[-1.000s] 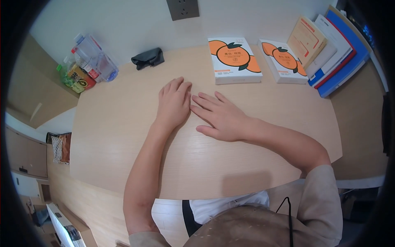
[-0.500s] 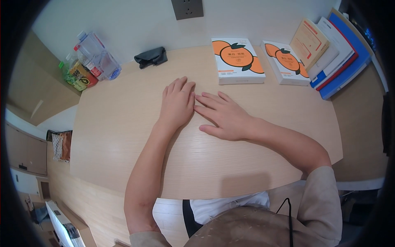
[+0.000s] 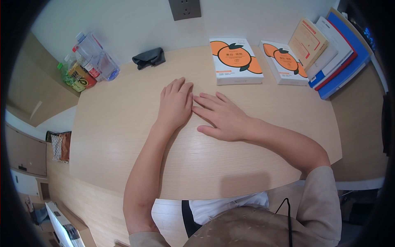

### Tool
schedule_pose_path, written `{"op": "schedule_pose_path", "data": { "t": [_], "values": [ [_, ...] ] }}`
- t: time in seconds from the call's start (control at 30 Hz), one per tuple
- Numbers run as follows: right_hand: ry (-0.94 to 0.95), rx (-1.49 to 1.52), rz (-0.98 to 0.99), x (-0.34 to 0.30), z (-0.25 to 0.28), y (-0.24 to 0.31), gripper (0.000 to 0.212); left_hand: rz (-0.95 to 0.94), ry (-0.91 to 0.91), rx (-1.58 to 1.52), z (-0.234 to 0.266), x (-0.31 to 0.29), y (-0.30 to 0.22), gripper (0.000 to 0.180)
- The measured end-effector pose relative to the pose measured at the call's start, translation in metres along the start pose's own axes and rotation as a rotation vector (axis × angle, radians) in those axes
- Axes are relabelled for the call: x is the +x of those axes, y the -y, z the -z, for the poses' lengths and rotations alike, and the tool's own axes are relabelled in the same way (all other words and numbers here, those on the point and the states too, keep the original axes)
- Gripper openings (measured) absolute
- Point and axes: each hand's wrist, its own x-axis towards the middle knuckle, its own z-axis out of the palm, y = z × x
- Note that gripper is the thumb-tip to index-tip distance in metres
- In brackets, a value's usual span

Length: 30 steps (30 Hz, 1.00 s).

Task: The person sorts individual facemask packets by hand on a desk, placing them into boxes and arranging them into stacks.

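Observation:
My left hand lies palm down on the pale wood table, its fingers stretched toward the far edge and holding nothing. Beside it, my right hand rests flat with fingers spread, its fingertips at the side of the left hand. Beyond the hands, a white box with orange fruit printed on it lies near the wall. A second box of the same print is to its right. A dark folded cloth or pouch, its kind unclear, sits at the far edge, left of centre.
Several plastic bottles stand at the far left corner. Books and a blue folder lean upright at the far right. A dark socket plate is on the wall. A bag and an open cardboard box are off the table's left side.
The whole scene shifts very slightly left in the picture. Both hands keep the same place and pose on the table.

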Motion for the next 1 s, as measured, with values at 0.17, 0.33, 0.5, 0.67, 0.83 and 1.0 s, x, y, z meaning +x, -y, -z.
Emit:
{"op": "schedule_pose_path", "data": {
  "t": [0.17,0.33,0.5,0.67,0.83,1.0],
  "values": [
    [0.032,0.033,-0.016,0.001,0.004,-0.009,0.055,0.003,0.005,-0.007,-0.001,-0.001,-0.001,0.030],
    [-0.345,-0.417,-0.397,0.012,0.048,-0.049,0.054,0.005,0.018,0.004,0.002,-0.001,0.000,0.030],
    [-0.151,-0.377,-0.609,0.004,0.043,-0.065,0.060,0.022,0.021,0.000,0.004,0.003,-0.004,0.030],
    [0.279,-0.211,-0.503,0.000,0.079,-0.020,0.061,0.176,-0.025,-0.275,0.001,0.010,-0.001,0.033],
    [-0.153,-0.082,-0.463,0.009,0.062,-0.043,0.062,0.146,-0.035,-0.359,0.002,0.012,0.007,0.041],
    [-0.348,0.634,-0.549,0.014,0.024,-0.064,0.063,0.338,0.124,-0.724,0.012,0.013,-0.009,0.039]
  ]
}}
